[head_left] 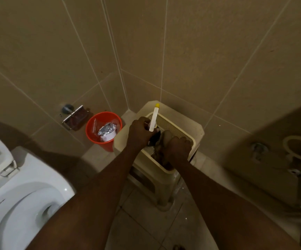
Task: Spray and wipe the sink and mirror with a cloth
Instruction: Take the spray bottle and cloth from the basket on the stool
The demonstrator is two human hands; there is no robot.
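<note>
Stool point(189, 123) in the tiled corner serves as the landmark: a perforated cream basket point(175, 126) sits on top of it, with the red bin point(92, 134) just to its left. Inside the basket's near end lies the cloth point(166, 137), gripped by the curled right hand point(177, 149). At the basket's left rim the left hand point(139, 131) wraps the spray bottle point(153, 120), whose long white nozzle tilts up and away towards the corner. Both likely lift straight out next.

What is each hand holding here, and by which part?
Left hand grips the spray bottle near its neck; right hand grips the bunched cloth inside the basket.
</note>
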